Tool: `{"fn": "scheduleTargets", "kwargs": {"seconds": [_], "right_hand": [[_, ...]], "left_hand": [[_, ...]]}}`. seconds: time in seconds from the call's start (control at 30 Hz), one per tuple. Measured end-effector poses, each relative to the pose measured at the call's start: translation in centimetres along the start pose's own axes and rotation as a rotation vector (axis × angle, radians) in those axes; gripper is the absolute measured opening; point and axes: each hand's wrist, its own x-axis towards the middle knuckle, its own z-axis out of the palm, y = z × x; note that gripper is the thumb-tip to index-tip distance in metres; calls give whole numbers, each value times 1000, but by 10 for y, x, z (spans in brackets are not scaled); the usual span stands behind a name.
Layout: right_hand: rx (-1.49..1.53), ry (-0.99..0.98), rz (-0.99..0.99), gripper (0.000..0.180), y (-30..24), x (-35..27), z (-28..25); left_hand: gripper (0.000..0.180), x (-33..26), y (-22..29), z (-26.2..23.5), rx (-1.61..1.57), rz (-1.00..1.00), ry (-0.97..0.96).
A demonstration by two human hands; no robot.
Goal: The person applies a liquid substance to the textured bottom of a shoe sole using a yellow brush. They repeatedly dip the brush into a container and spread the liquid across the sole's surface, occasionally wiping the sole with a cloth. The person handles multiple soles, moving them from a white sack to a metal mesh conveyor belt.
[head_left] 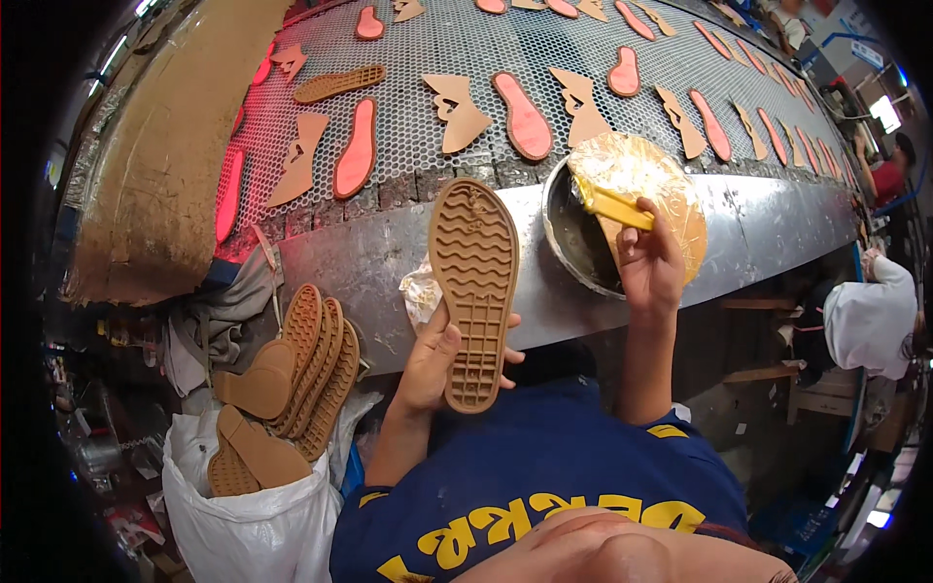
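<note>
1. Upright in the middle, a tan rubber shoe sole with wavy and gridded tread [473, 291] faces the camera, heel end down and toe end up, standing in front of the grey metal ledge [768, 228].
2. Gripping it at the heel end, the left hand [434, 361] is closed round the sole, thumb on the left edge and fingertips showing past the right edge.
3. To the right, the right hand [649, 267] is wrapped around a yellow-handled brush [616, 206], whose head reaches into the round dark metal pot of amber glue [573, 233].
4. That pot sits on the ledge, just right of the sole's toe; part of its mouth is covered by crinkled, glue-stained plastic film [646, 175].
5. Behind the sole, a crumpled pale plastic wad [421, 291] lies on the ledge, close to the left thumb.
6. Beyond the ledge runs a perforated metal mesh conveyor [457, 49], carrying spaced red-centred insole shapes [523, 115] and tan cut upper pieces [457, 112].
7. At lower left, a stack of tan treaded soles [316, 364] leans over a white sack [253, 520] that holds more of them.
8. At the right edge, another person in a white top [868, 316] is at work, well apart from both hands.
</note>
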Motion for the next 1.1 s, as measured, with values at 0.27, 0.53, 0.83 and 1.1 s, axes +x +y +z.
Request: {"fn": "scheduleTargets", "kwargs": {"seconds": [0.27, 0.53, 0.83, 1.1], "right_hand": [[-270, -152, -471, 39, 23, -23, 57], [-1034, -418, -779, 40, 19, -35, 70], [-1139, -448, -797, 35, 13, -30, 68], [-1024, -559, -624, 29, 6, -36, 62]], "left_hand": [[58, 0, -12, 3, -37, -25, 11], [65, 1, -6, 23, 27, -102, -39], [67, 5, -4, 36, 92, -139, -45], [69, 8, -5, 41, 72, -121, -22]]}}
